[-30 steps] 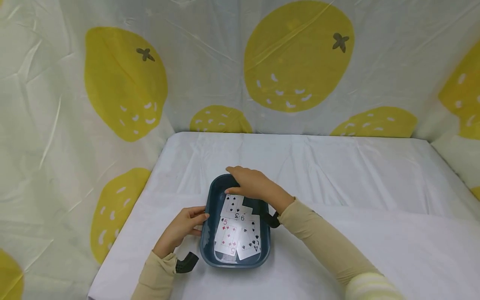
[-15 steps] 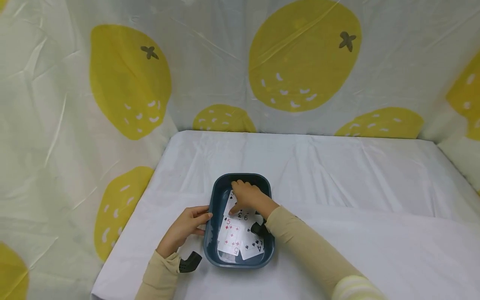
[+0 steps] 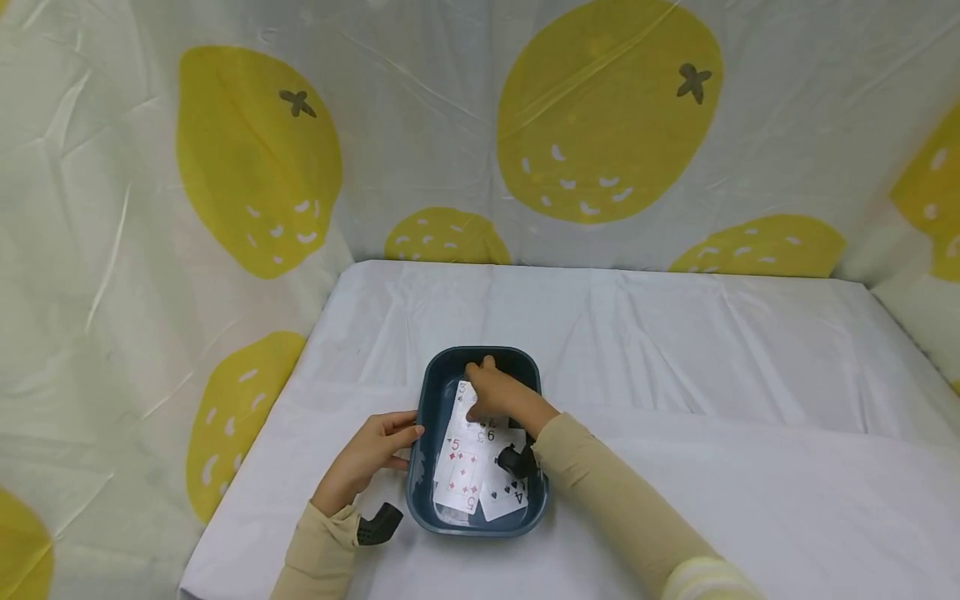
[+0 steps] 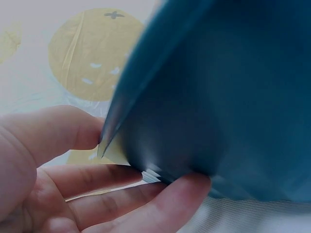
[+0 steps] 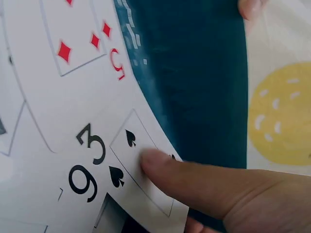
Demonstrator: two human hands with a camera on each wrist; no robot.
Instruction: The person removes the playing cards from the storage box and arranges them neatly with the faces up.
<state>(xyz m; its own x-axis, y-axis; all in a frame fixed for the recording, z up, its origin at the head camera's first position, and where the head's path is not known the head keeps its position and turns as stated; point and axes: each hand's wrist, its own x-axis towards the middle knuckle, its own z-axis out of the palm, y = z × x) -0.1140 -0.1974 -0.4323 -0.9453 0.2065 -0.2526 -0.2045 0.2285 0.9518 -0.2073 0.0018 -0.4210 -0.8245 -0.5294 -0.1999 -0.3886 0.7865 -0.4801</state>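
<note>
A dark blue plastic tray (image 3: 480,532) with rounded corners stands near the table's front, face-up playing cards overlapping inside it. Among them are the five of diamonds (image 3: 459,479) and a spade card with a 4 at its corner (image 3: 504,498). My left hand (image 3: 369,457) holds the tray's left rim, thumb on the rim and fingers against the outer wall (image 4: 170,111). Inside the tray, my right hand (image 3: 502,395) pinches a playing card of spades marked 3 (image 5: 158,204). Its thumb (image 5: 194,182) lies on the face, and a fingertip shows past the card's edge.
A white cloth (image 3: 675,350) covers the table. Behind and at the sides hang pale sheets printed with large yellow lemons (image 3: 611,108). A black wrist mount (image 3: 381,525) sits under each wrist; the right one hangs over the cards.
My right hand has come down from above the tray's far end into it, onto the spade card, and its fingers have shifted there. The left hand keeps hold of the rim.
</note>
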